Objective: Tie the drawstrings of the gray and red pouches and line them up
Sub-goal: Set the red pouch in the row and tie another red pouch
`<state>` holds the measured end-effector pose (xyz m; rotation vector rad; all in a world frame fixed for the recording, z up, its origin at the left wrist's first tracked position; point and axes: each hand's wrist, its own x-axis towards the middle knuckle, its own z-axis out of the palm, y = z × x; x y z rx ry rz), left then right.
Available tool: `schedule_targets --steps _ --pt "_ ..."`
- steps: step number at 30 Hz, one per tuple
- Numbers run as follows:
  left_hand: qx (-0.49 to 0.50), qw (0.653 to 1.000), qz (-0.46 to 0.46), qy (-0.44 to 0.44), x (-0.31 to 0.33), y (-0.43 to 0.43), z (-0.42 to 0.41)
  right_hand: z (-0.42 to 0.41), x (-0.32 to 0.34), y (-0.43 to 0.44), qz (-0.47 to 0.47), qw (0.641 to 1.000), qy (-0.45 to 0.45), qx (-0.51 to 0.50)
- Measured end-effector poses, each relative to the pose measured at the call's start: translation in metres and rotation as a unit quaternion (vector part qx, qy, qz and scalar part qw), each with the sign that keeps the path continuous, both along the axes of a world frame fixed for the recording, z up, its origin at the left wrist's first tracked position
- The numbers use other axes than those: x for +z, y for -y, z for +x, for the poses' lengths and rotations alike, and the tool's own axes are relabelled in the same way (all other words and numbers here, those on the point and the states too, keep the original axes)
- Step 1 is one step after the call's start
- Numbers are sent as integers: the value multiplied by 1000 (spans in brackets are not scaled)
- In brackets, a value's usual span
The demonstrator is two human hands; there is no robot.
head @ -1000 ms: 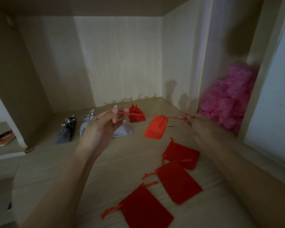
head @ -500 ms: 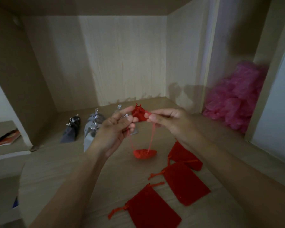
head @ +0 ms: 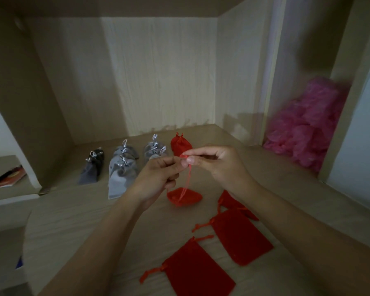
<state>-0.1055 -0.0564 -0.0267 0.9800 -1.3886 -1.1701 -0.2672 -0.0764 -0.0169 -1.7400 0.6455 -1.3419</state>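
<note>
Tying step: I judge I am forming the knot on the hanging red pouch [head: 184, 196], whose mouth looks already gathered.
Left hand [head: 156, 178]: my fingers are curled, and thumb and forefinger pinch the drawstrings [head: 188, 178] near their top.
Right hand [head: 220, 165]: my thumb and forefinger pinch the cord ends, tip to tip with my left fingers; the other fingers are folded in.
Pouch: it dangles below both hands on the two thin cords, low over the shelf [head: 77, 210]. I cannot tell whether it touches.
Doing it well: I should hold both cords evenly taut, cross them close to the gathered mouth, and slide the knot down before cinching it so the neck does not reopen.
Risk: the cords are thin and slippery-looking, so a loose pinch could let the pouch drop or the loop slip.
Row: the tied red pouch [head: 179, 144] stands at the back, just beside the gray pouches [head: 123, 167]. This one likely goes on its right.
Waiting: three flat red pouches [head: 241, 236] lie untied near my right forearm.
</note>
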Motion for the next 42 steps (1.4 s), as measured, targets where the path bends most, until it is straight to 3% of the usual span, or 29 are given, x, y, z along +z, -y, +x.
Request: schedule_targets --steps 6,11,15,17,21,25,30,35,42 --pt "-36 999 -8 7 5 -6 1 -1 3 1 0 1000 -1 -17" --pt "40 997 -57 43 4 -7 -2 2 4 -2 0 1000 -5 -5" --pt "43 996 -73 20 3 -4 -1 3 6 -4 25 999 23 26" --pt "41 997 -61 -23 4 -2 1 3 5 -4 65 997 -7 44" --pt "10 994 -47 -98 8 -4 2 7 -6 -4 81 984 -152 43" --pt "-45 992 -33 -115 12 -7 7 6 -5 -2 165 980 -55 93" --pt "77 990 -118 20 12 -8 4 3 -1 7 244 960 25 132" --pt "153 953 -216 150 10 -9 0 3 -5 1 170 979 18 112" --pt "183 941 -242 147 7 -10 -1 3 -8 3 106 989 1 106"
